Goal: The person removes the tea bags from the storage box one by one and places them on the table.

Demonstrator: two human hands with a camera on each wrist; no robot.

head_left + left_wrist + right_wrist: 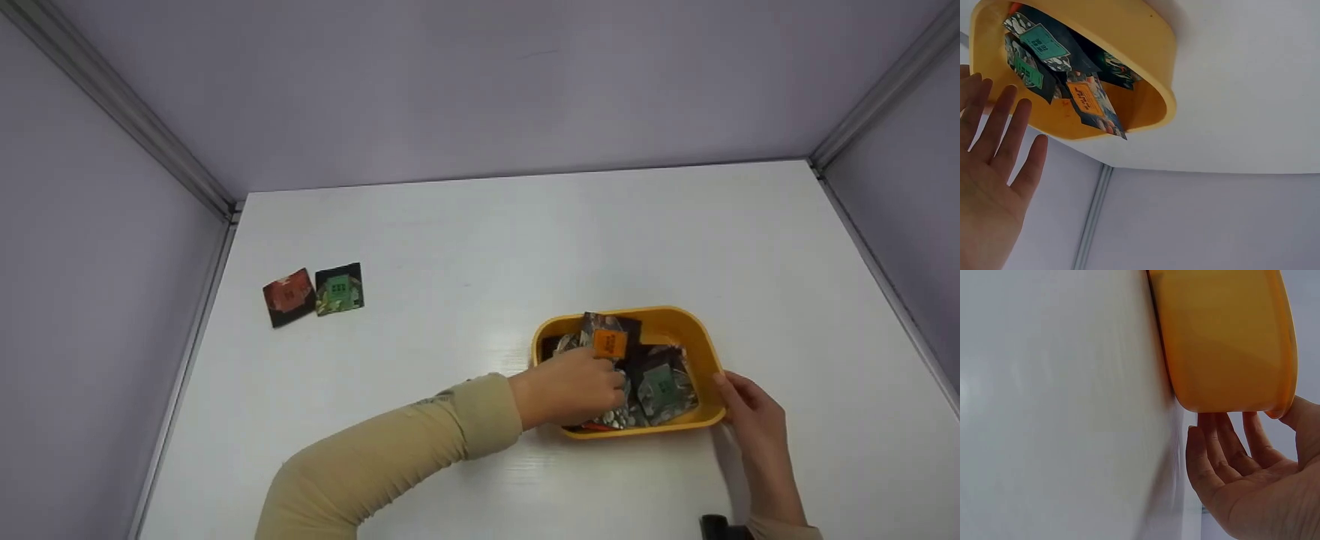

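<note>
A yellow plastic bin (701, 341) holds several small square packets in a loose heap. One packet with an orange label (611, 343) leans up at the far side, and a green-labelled packet (665, 390) lies toward the right. Over the left part of the bin is my left hand (576, 386); in the left wrist view its fingers (1016, 132) are spread and nearly straight beside the packets, with nothing held. My right hand (761, 420) grips the bin's right end, thumb at the rim and fingers (1230, 444) under the outer wall in the right wrist view.
On the white table (420, 247), a red-labelled packet (289, 298) and another green-labelled packet (340, 289) lie side by side at the left. Grey panels (480, 90) enclose the back and sides. A small black object (714, 526) shows by the right wrist.
</note>
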